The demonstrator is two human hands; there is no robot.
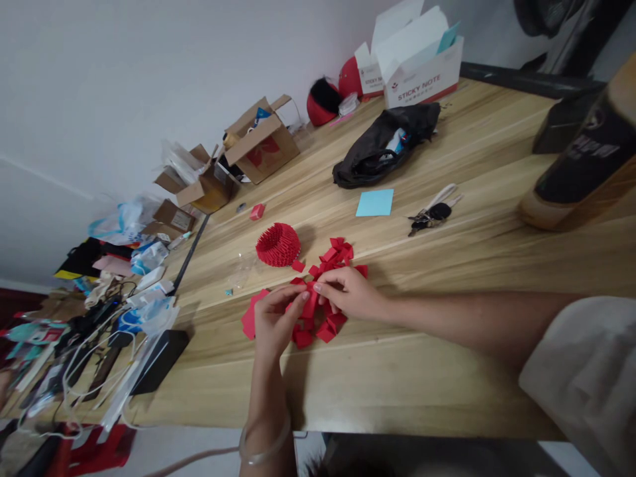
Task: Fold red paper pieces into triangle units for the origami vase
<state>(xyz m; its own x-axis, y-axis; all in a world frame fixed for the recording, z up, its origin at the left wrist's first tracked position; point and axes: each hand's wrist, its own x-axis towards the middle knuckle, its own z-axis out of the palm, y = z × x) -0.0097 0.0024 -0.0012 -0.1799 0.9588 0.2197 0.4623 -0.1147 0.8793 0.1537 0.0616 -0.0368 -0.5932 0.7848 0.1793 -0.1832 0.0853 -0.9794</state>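
Note:
My left hand (274,319) and my right hand (348,293) meet over a heap of folded red paper pieces (332,257) on the wooden table (397,371). Both pinch one small red paper piece (310,305) between thumbs and fingertips. Flat red paper sheets (248,319) lie just left of my left hand. A round red paper ring built of folded pieces (278,244) stands a little beyond the heap. A clear bangle sits on my left wrist.
A blue sticky note (375,203), keys (431,216) and a black bag (385,144) lie farther back. Open cardboard boxes (258,142) and white sticky-note boxes (417,59) line the wall. A dark bottle (581,159) stands at right. Cables and clutter (99,331) crowd the left end.

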